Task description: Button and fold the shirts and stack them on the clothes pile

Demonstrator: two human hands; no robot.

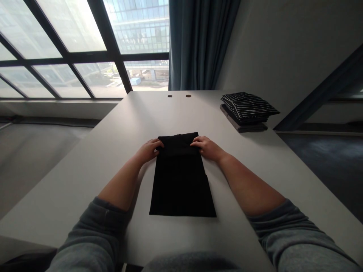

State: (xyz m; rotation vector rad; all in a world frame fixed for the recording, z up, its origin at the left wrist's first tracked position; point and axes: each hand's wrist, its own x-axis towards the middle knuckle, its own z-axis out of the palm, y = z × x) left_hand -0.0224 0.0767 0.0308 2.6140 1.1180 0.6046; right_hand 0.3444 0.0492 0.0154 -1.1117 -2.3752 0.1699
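Note:
A black folded garment point(181, 185) lies flat on the white table point(113, 189) in front of me, a long panel whose kind I cannot make out. Its far end is doubled over toward me. At the far left corner my left hand point(150, 150) is closed, thumb and fingers pinching the folded edge. My right hand point(208, 147) grips the opposite corner the same way, fingertips resting on top of the cloth. Both forearms reach in from the sides, grey sleeves pushed up to the elbows.
At the back right edge stands a stack of folded clothes point(246, 109), a black one with white stripes on top. Two round cable holes point(188, 96) sit near the table's far edge. Beyond are a blue curtain point(201, 45) and large windows point(85, 49).

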